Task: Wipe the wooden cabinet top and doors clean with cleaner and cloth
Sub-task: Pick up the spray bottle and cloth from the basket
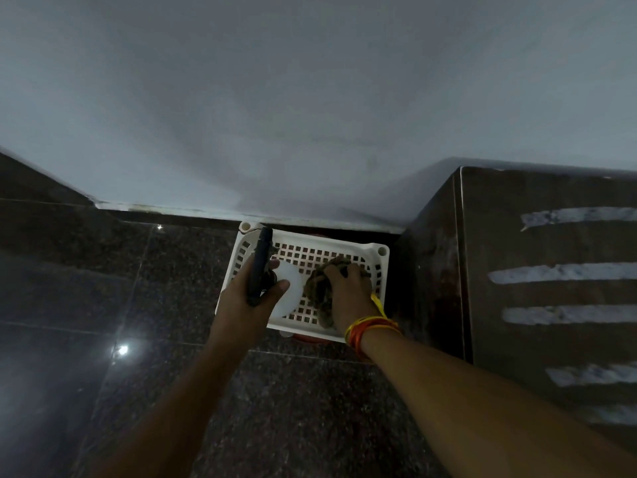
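Left hand (256, 291) clamps the sprayer (272, 281); right hand (346, 291), at 3 o'clock, clutches the cloth (319, 288) in the basket (375, 257). Lifting carelessly could tip it.

Head view, steeply down, floor-level basket (374, 257)

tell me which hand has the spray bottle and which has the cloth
The left hand grips the spray bottle by its black trigger head. The right hand rests on the brown cloth, both over the white basket.
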The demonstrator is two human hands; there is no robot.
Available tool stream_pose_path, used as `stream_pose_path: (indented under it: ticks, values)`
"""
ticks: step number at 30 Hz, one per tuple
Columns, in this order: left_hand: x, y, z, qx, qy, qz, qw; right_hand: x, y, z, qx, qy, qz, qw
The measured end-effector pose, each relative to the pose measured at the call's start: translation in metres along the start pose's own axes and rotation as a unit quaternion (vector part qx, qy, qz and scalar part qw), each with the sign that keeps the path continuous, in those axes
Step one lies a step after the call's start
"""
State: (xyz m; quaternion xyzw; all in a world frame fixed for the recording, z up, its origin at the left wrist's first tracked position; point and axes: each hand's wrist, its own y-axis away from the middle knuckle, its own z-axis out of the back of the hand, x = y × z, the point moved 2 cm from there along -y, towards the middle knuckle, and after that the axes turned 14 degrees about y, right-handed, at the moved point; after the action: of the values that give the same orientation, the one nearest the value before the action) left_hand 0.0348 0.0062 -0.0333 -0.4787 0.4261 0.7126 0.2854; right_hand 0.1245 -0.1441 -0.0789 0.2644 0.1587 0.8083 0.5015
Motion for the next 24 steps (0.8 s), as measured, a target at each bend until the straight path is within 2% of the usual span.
stream_pose_path:
  ticks: [6,11,15,17,20,24]
  values:
    - [-0.023,0.009,-0.001,-0.051,0.0,-0.041,0.998,0.003,0.012,0.019,-0.055,-0.084,-0.02,0.995]
    - [-0.067,0.027,0.0,-0.076,0.014,-0.075,0.994,0.008,0.04,0.064,-0.123,-0.122,-0.039,0.984]
    - [-0.102,0.044,-0.002,-0.078,0.02,-0.083,0.993,0.011,0.067,0.113,-0.194,-0.212,-0.025,0.958]
    - [-0.116,0.054,-0.007,-0.084,-0.011,-0.093,0.992,0.007,0.08,0.138,-0.218,-0.239,-0.016,0.946]
    - [-0.131,0.068,-0.018,-0.089,-0.067,-0.111,0.988,-0.008,0.098,0.171,-0.226,-0.302,0.007,0.926]
    - [-0.141,0.096,-0.045,-0.096,-0.03,-0.067,0.993,-0.045,0.126,0.202,-0.23,-0.405,-0.005,0.885]
